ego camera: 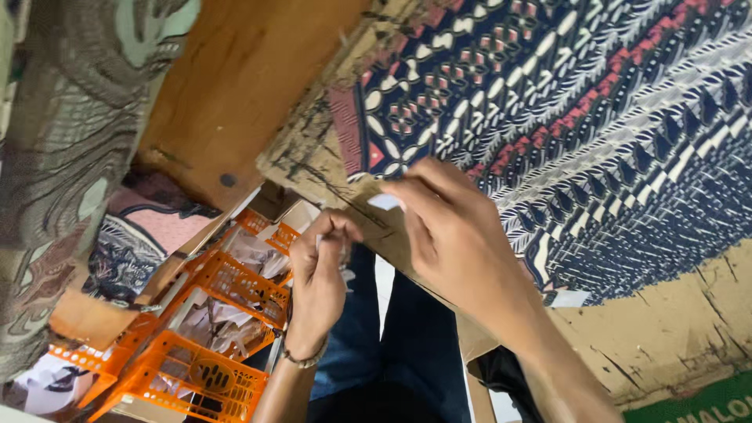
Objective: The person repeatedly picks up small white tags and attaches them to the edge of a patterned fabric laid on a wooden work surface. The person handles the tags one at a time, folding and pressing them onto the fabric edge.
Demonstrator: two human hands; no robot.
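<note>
Both forearms enter from the bottom edge, over dark blue trousers [407, 345]. Right hand [458, 235] rests on the front edge of the worktop [674, 329], its fingertips pinched together on a small white tag [385, 202]. That tag sits at the near corner of a patterned cloth [595, 117], dark blue with white and red motifs, which spreads away from the grip up and to the right across the worktop.

Left hand [319, 270], with a bead bracelet [304, 362] at the wrist, is held just beside and below the right hand, off the worktop edge. Its fingers are curled shut on something thin and pale; what that is cannot be made out. The right hand is the nearer of the two to the cloth corner, and the left-hand grip points up toward it.

Orange baskets [211, 337] holding pale packets stand below the left hand. More folded patterned fabric [63, 157] lies at the left. Blur softens the fingers, and the tag is partly covered by them.
</note>
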